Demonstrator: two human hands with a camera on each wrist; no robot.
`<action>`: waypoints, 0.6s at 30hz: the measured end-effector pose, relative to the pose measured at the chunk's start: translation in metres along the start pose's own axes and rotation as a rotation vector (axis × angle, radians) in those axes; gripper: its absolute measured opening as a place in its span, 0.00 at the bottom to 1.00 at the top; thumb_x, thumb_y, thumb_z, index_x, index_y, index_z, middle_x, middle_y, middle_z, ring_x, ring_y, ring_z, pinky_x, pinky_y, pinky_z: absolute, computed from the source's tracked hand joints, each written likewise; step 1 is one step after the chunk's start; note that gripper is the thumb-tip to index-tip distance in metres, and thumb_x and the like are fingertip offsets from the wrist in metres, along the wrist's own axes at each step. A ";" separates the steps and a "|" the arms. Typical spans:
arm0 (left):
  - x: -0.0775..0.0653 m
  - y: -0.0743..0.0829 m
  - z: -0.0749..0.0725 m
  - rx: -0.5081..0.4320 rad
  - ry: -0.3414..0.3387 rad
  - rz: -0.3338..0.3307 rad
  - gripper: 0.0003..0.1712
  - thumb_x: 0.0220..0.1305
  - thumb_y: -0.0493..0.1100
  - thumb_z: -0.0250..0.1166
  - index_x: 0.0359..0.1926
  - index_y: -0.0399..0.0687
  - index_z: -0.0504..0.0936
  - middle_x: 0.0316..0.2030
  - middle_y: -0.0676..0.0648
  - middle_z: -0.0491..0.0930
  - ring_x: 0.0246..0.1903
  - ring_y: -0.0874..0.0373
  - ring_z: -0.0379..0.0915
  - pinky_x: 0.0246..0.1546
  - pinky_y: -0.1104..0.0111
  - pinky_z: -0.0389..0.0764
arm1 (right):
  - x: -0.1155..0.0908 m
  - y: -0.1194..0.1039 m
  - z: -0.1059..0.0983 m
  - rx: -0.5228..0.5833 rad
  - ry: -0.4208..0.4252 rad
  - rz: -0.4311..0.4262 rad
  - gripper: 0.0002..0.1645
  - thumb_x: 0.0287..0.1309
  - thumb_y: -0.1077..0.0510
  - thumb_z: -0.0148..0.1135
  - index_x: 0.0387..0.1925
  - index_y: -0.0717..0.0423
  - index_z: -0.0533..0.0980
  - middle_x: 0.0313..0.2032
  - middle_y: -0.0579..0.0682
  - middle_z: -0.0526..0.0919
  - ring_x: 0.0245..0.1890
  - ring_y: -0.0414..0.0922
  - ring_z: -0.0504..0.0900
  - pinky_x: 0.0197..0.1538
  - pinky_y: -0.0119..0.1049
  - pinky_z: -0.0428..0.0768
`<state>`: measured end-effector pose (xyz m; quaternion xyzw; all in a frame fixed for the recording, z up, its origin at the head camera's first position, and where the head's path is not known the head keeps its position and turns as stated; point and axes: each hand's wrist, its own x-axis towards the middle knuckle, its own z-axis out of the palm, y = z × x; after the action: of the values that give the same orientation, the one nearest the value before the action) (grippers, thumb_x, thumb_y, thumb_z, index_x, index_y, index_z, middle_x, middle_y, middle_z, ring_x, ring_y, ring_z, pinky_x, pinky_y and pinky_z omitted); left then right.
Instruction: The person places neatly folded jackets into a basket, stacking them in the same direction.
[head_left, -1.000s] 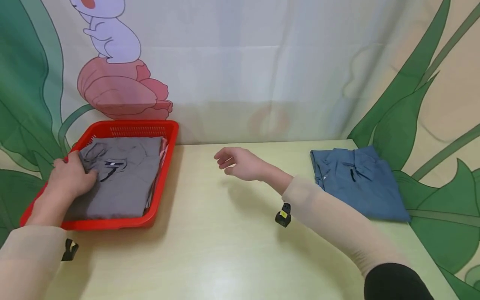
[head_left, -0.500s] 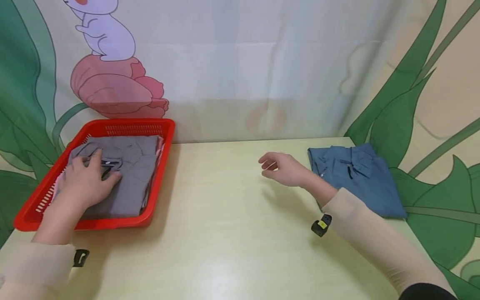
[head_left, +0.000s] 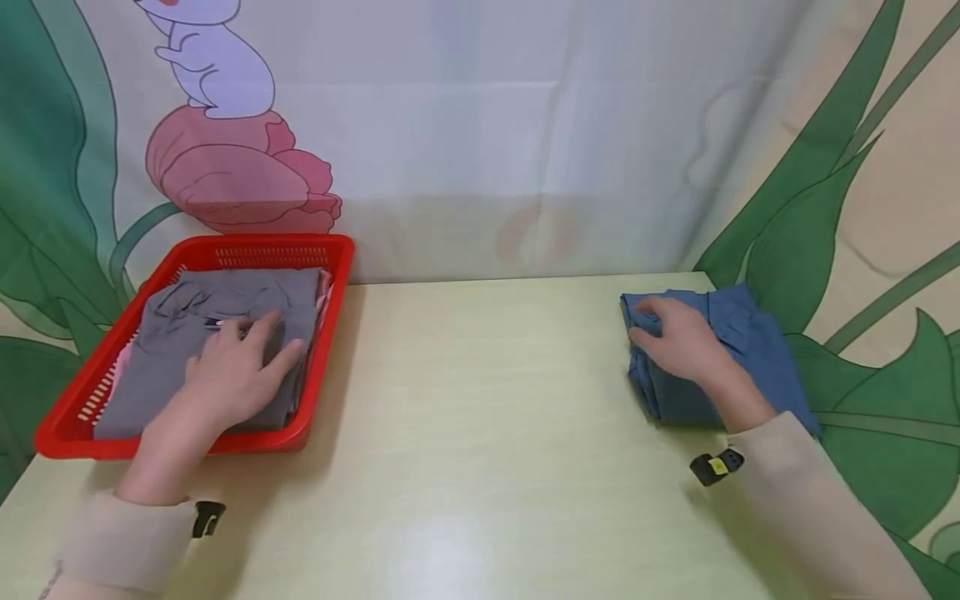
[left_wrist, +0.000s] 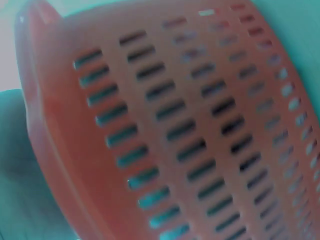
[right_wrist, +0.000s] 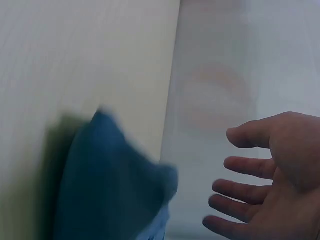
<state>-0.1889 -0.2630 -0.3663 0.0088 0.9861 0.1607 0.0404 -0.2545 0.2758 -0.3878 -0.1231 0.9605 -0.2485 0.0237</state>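
Observation:
In the head view, a folded grey shirt (head_left: 172, 358) lies on top of the pile in the red basket (head_left: 330, 333). My left hand (head_left: 232, 375) is over this shirt with its fingers spread, near the collar. A folded blue shirt (head_left: 765, 350) lies at the right of the table. My right hand (head_left: 678, 337) is over its left part, fingers loosely extended; in the right wrist view the fingers (right_wrist: 245, 190) stand apart beside the blue cloth (right_wrist: 115, 185). Only the basket's slotted wall (left_wrist: 165, 110) shows large in the left wrist view.
Pink cloth (head_left: 122, 364) shows under the grey shirt at the basket's side. The pale table (head_left: 480, 433) ends at a printed curtain (head_left: 450, 150) behind. A small black device is strapped at each wrist.
My left hand has moved from the basket's left rim rightward over the grey shirt. My right hand has gone from mid-table rightward to the blue shirt.

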 end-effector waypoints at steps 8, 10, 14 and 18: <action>0.002 0.011 0.015 -0.005 -0.026 0.028 0.50 0.74 0.64 0.55 0.80 0.38 0.49 0.69 0.22 0.51 0.66 0.23 0.48 0.59 0.24 0.57 | -0.023 0.062 -0.012 -0.128 0.174 0.094 0.37 0.71 0.57 0.57 0.70 0.78 0.60 0.70 0.80 0.56 0.69 0.77 0.55 0.66 0.72 0.58; 0.003 0.012 0.017 -0.004 -0.025 0.027 0.50 0.74 0.64 0.55 0.80 0.38 0.49 0.69 0.22 0.51 0.66 0.23 0.48 0.59 0.24 0.57 | -0.027 0.075 -0.012 -0.145 0.227 0.107 0.36 0.70 0.58 0.58 0.69 0.79 0.61 0.70 0.81 0.54 0.68 0.78 0.55 0.66 0.72 0.58; 0.003 0.015 0.019 -0.005 -0.025 0.018 0.50 0.73 0.63 0.56 0.80 0.37 0.49 0.69 0.22 0.50 0.66 0.23 0.48 0.59 0.24 0.57 | -0.032 0.097 -0.008 -0.188 0.225 0.155 0.38 0.69 0.59 0.58 0.69 0.81 0.60 0.68 0.84 0.53 0.67 0.80 0.54 0.65 0.73 0.59; 0.004 0.018 0.020 -0.014 -0.020 0.020 0.51 0.72 0.63 0.58 0.80 0.38 0.49 0.70 0.22 0.49 0.67 0.24 0.47 0.59 0.24 0.58 | -0.031 0.111 0.001 -0.183 0.110 0.252 0.40 0.72 0.54 0.54 0.70 0.81 0.56 0.68 0.84 0.52 0.67 0.80 0.53 0.64 0.74 0.60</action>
<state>-0.1911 -0.2401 -0.3796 0.0199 0.9844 0.1681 0.0488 -0.2491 0.3773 -0.4424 0.0107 0.9868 -0.1612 -0.0092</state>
